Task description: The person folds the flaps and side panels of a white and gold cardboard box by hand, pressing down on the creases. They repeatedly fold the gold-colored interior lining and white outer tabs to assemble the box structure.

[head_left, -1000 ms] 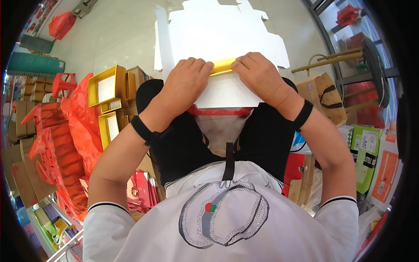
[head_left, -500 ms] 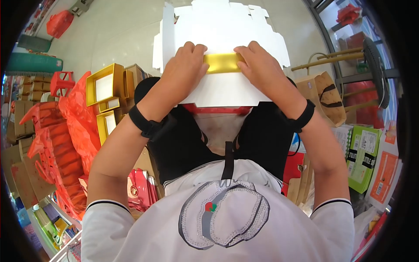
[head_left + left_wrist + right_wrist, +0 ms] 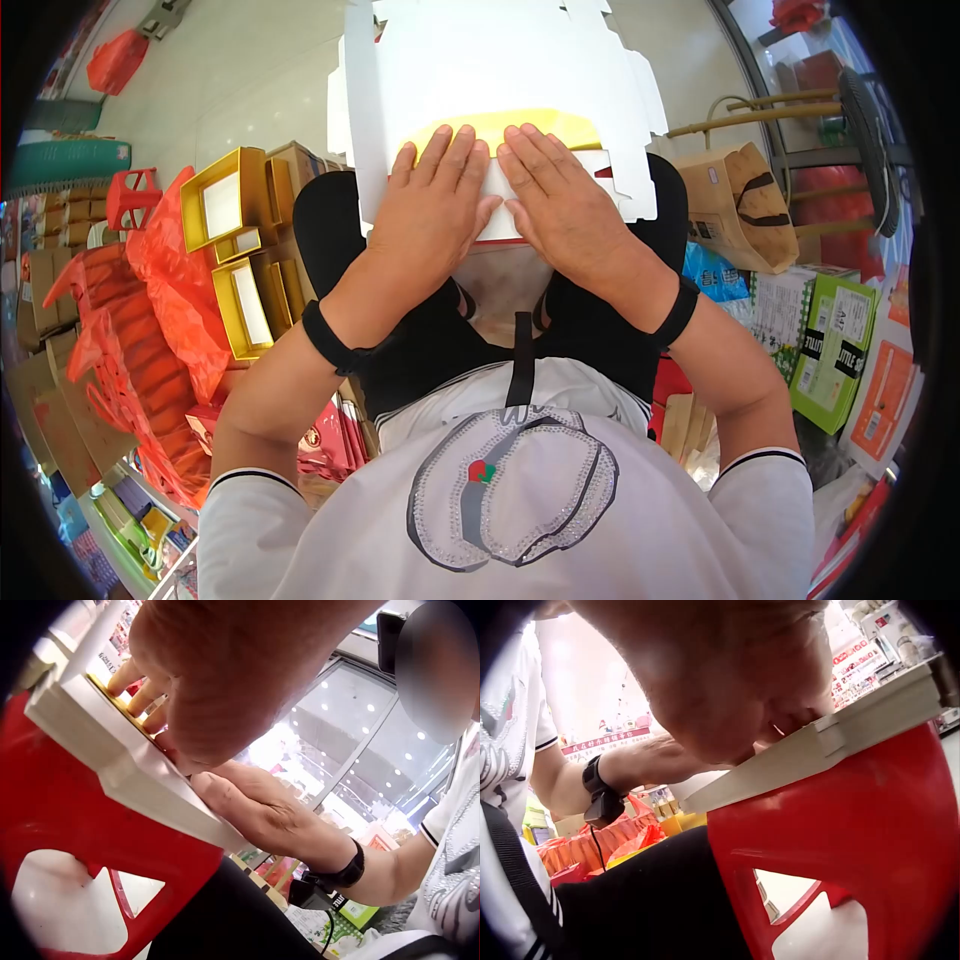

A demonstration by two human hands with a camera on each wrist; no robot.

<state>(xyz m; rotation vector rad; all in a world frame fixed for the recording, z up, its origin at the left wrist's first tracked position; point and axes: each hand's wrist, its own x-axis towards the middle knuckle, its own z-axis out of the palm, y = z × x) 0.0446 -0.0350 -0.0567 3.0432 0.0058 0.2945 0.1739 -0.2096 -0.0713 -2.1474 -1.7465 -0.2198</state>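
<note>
1. White cardboard (image 3: 490,60), with notched edges and a raised flap along its left side, is supported on a red plastic stool (image 3: 840,810) between the person's knees.
2. Yellow-gold piece (image 3: 575,128) is seen lying across the cardboard, just ahead of the hands; its near edge is partly covered by the fingers.
3. Left hand (image 3: 430,205): laid palm down, fingers extended and slightly spread, tips at the gold piece. Nothing is gripped.
4. Right hand (image 3: 565,205): laid alongside, near the left, fingers likewise straight and directed forward onto the gold piece. Nothing is gripped here either.
5. A black band is worn on each wrist.
6. Gold-walled boxes (image 3: 262,205) are stacked to the person's left, with red plastic bags (image 3: 180,310) beyond them.
7. To the right, a brown paper bag (image 3: 745,205) and a green box (image 3: 830,360) are noted.
</note>
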